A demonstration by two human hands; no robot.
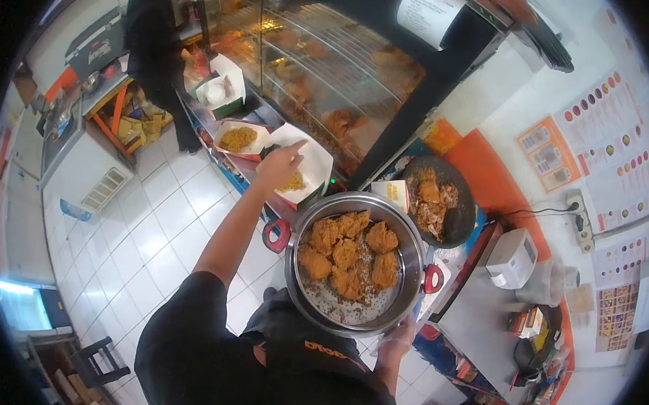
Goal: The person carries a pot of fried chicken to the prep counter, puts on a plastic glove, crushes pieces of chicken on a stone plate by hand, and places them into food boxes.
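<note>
Right hand (400, 335) has hold of a round, shiny steel pot (412, 262) with red loop handles, right in front of the body. Inside, craggy fried chicken (346, 253) sits on a perforated insert (372, 306). Left hand (278, 167) is at an angular white cardboard box (318, 164); can't tell if it's pinching anything.

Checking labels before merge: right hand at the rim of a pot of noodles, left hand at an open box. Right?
Contents wrong: the head view shows fried chicken in the pot, not noodles. Right hand at its rim, left hand at an open box: both correct.
</note>
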